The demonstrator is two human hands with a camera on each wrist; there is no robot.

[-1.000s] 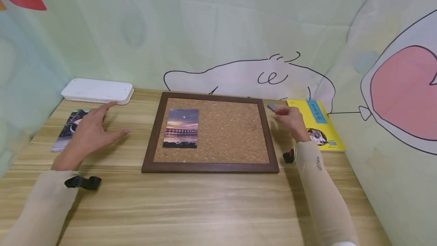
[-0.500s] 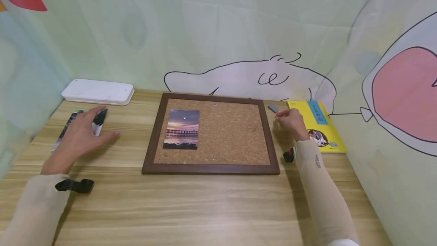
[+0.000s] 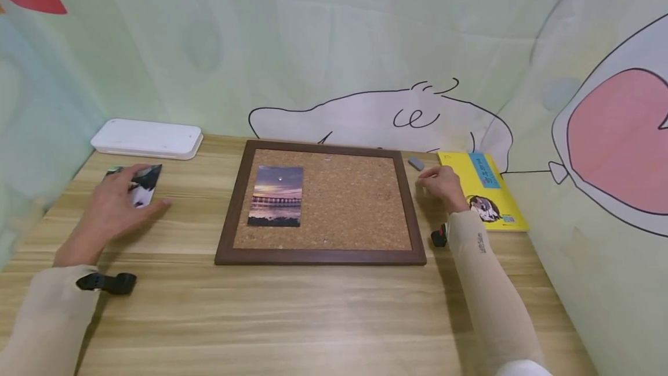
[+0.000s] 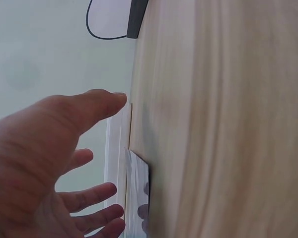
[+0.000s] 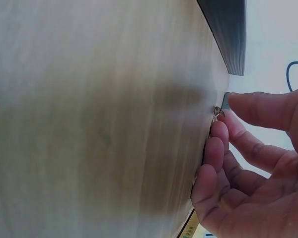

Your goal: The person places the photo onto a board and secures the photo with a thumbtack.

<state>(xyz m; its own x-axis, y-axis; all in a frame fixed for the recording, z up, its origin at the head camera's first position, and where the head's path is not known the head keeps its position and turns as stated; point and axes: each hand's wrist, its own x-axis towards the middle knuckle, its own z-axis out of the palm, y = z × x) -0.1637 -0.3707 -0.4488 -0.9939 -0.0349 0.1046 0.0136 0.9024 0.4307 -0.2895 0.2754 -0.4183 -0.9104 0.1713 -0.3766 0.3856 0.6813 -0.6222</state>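
Note:
My left hand [image 3: 109, 208] spreads over a dark photo print [image 3: 144, 184] at the left of the table, thumb held apart. In the left wrist view the glossy print [image 4: 136, 198] lies close to the fingertips, its edge slightly raised. My right hand [image 3: 443, 185] rests low beside the corkboard, thumb and index finger drawn together at a small, clear, shiny pin [image 5: 218, 113]; the other fingers are curled at the tabletop. Between the hands lies the corkboard [image 3: 360, 202] in its brown frame, with a sunset pier photo [image 3: 275, 196] pinned on its left part.
Behind the left hand stands a white flat case [image 3: 148, 137] against the fabric backdrop. A small grey eraser [image 3: 416, 163] lies just beyond the right fingertips, and a yellow book [image 3: 501, 208] lies right of that hand. Small pins sit in the cork's top and bottom edges.
My left hand has moved left and down over the photo prints, uncovering the dark print's right part. The right hand has drawn back slightly from the eraser, its fingertips staying low.

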